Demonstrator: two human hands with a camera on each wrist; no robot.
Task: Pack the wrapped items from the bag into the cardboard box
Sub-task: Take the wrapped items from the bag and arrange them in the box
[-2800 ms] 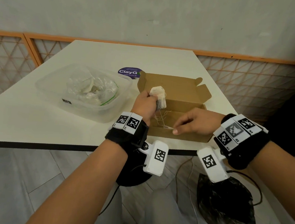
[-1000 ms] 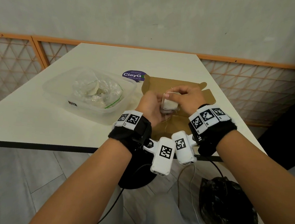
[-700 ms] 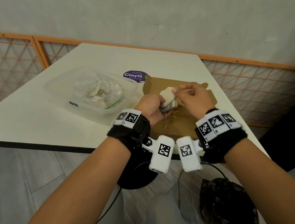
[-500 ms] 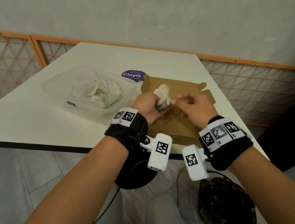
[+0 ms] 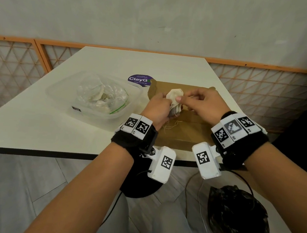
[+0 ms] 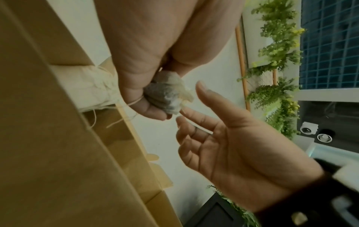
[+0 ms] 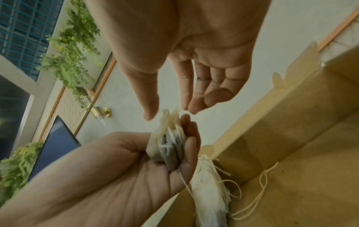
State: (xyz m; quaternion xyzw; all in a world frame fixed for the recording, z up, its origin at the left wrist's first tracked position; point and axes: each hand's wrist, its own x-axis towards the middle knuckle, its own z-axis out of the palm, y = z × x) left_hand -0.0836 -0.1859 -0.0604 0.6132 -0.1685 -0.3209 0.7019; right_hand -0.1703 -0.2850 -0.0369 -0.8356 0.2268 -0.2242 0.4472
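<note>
My left hand [image 5: 161, 106] grips a bundle of pale tea bags [image 5: 174, 97] with loose strings, held upright just above the open cardboard box [image 5: 184, 135]. In the right wrist view the bundle [image 7: 167, 147] lies between my left fingers [image 7: 191, 138] and palm. My right hand [image 5: 184, 100] hovers at the bundle's top edge, thumb and index apart on either side of it [image 7: 168, 111], fingers relaxed. Another clump of tea bags [image 7: 209, 192] lies inside the box, strings trailing over its floor. The clear zip bag [image 5: 101, 97] sits in a plastic tub [image 5: 62, 98] to the left.
A round purple sticker [image 5: 138, 79] lies on the white table behind the box. The box's lid [image 5: 193, 88] stands open at the back. The table's front edge [image 5: 54, 153] runs just below my wrists. A black plastic bag [image 5: 236, 220] sits on the floor at lower right.
My right hand came up from the string at the box front to the bundle. In the last second it handled the bundle's top, and its fingers have now loosened while the left keeps gripping.
</note>
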